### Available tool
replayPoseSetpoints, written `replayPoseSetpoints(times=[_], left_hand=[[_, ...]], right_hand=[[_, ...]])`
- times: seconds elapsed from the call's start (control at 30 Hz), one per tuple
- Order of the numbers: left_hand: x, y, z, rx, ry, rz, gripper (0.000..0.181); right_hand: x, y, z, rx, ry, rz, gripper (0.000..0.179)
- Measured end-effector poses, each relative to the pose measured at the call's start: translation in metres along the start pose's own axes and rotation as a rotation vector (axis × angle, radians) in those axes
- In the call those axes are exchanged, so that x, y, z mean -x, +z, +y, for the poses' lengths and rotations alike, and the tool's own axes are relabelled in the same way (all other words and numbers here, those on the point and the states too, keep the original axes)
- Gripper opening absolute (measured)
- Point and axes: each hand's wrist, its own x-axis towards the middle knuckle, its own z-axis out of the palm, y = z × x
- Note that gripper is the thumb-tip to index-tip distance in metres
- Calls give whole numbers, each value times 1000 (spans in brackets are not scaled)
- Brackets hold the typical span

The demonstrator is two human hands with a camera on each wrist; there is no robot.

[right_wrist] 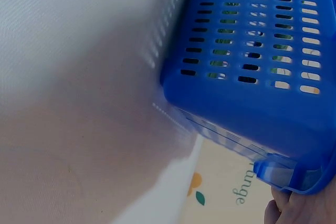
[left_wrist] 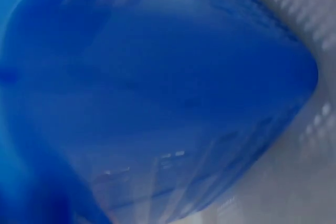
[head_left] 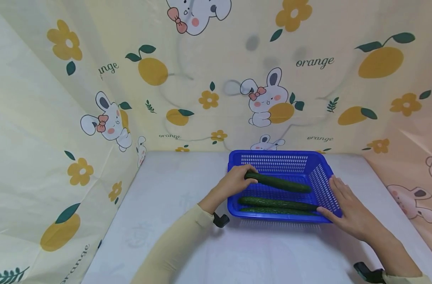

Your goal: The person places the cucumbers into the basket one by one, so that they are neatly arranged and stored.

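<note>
In the head view my left hand (head_left: 238, 182) reaches over the left side of a blue plastic basket (head_left: 233, 156). Thumb and fingers pinch the left end of a dark green cucumber (head_left: 278, 182), which slants down to the right inside the basket. Two more cucumbers (head_left: 276, 203) lie side by side along the front wall. My right hand (head_left: 352, 209) rests on the basket's right rim, fingers straight along it and thumb extended at the front corner. From the right wrist, fingers (right_wrist: 294, 208) show at a basket corner. Blue basket wall (left_wrist: 173, 77) fills the left wrist view.
The basket stands on a white table (head_left: 173, 197) near its back edge. A patterned cloth (head_left: 209, 71) with rabbits and oranges hangs behind and at both sides. Dark wrist-worn devices sit on the left wrist (head_left: 221, 220) and right wrist (head_left: 369, 272).
</note>
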Motion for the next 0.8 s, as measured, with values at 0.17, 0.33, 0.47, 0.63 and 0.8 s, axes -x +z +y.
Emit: replayPoseSetpoints(times=[0.17, 0.33, 0.47, 0.63, 0.8], left_hand=[[-6, 14, 3, -20, 9, -28, 31], [-11, 24, 5, -66, 2, -55, 30], [-14, 30, 7, -111, -14, -77, 30], [-15, 32, 8, -172, -47, -128, 31], [-14, 32, 8, -158, -31, -162, 31]], right_hand=[[1, -1, -1, -3, -9, 8, 108], [1, -1, -2, -1, -1, 5, 108], [1, -1, -2, 4, 0, 5, 108], [0, -1, -1, 12, -1, 11, 108], [-1, 0, -1, 8, 8, -3, 109]])
